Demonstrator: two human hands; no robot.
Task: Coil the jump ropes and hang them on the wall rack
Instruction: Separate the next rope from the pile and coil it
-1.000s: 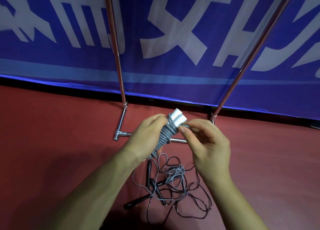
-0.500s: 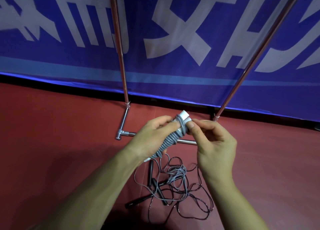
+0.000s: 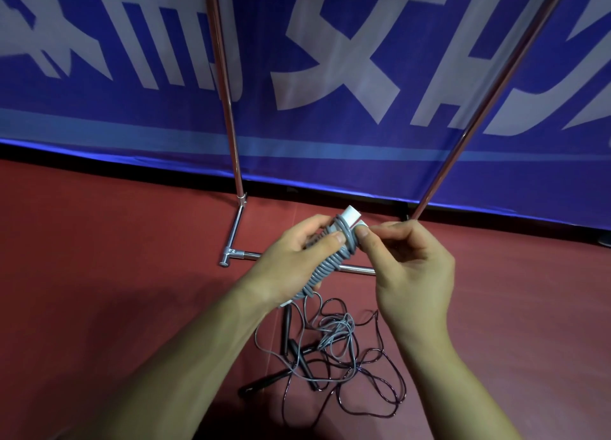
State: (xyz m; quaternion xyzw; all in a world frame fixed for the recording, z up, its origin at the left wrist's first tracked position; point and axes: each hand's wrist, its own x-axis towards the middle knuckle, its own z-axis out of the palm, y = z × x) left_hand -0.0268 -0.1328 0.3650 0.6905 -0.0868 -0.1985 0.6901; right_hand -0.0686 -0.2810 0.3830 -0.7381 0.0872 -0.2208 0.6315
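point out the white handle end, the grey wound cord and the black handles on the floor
white handle end (image 3: 351, 215), head view, on the flat white tip sticking out above the wraps
grey wound cord (image 3: 325, 269), head view, on the middle of the wrapped turns
black handles (image 3: 287, 332), head view, on the shaft of the upright one on the floor

red floor bearing tangled jump ropes, rack base

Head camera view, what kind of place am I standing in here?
Probably an indoor sports hall or gym: a red court-style floor, a blue banner with large white characters along the wall, and jump ropes lying tangled by a metal rack.
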